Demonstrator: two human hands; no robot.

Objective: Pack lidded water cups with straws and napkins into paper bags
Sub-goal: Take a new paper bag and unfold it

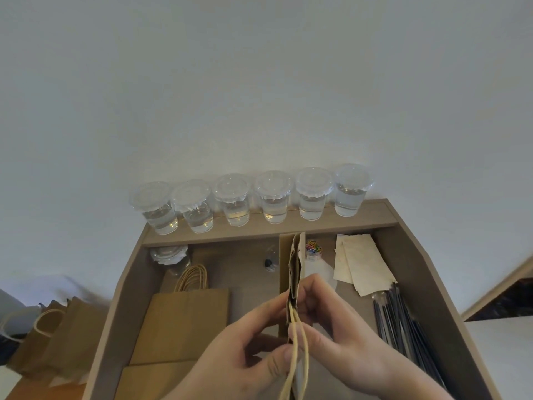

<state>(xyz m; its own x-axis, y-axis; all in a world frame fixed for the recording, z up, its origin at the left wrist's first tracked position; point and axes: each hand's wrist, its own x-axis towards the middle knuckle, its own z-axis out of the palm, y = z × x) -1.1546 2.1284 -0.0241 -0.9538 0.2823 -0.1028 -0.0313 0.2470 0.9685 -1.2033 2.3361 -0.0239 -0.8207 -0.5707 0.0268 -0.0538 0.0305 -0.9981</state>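
Fingers (315,287): left hand (245,362) and right hand (343,336) pinch the folded paper bag (296,269) near its handles.
Bag: edge-on, above the wooden tray (135,284).
Cups (274,197): six lidded, on the back ledge.
Napkins (363,264), straws (403,321): right compartment.

six lidded water cups (236,203) line the raised back ledge (375,215) of a wooden worktop (245,272) whose recess holds flat paper bags (184,321), napkins (363,264), black straws (403,321) and a jar of paper clips (313,250).

Brown paper bags (184,321), clear lidded cups (274,197), black straws (403,321), cream napkins (363,264), multicoloured paper clips (313,246).
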